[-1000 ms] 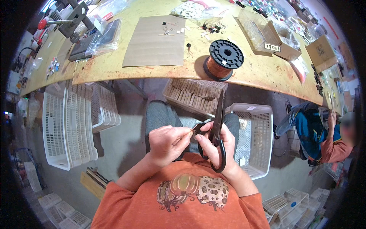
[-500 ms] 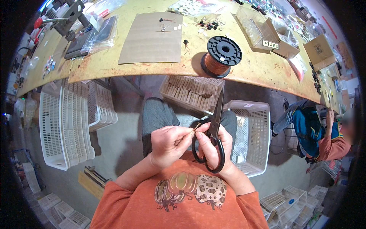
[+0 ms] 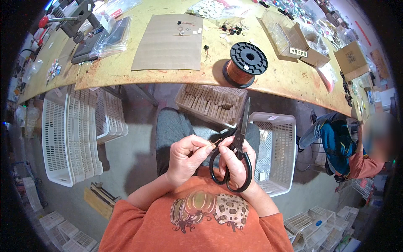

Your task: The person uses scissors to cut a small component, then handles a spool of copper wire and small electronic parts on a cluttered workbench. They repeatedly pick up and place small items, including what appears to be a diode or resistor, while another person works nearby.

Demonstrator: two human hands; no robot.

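My left fingers (image 3: 203,150) and right fingers (image 3: 227,155) work pinched wire (image 3: 217,143), the right also grasping scissors (image 3: 240,137). Next probably needs steadiness.

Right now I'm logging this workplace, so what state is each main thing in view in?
Left hand: closed, fingertips pinching thin wire.
Right hand: gripping scissors, fingertips at the wire.
Scissors: held, blades pointing toward the workbench.
Spool: standing, wound with copper-coloured strand.
Brown sheet: flat, small parts on it.
Middle crate: open-topped, filled with rowed tan pieces.
Right-hand crate: open-topped, a pale item inside.
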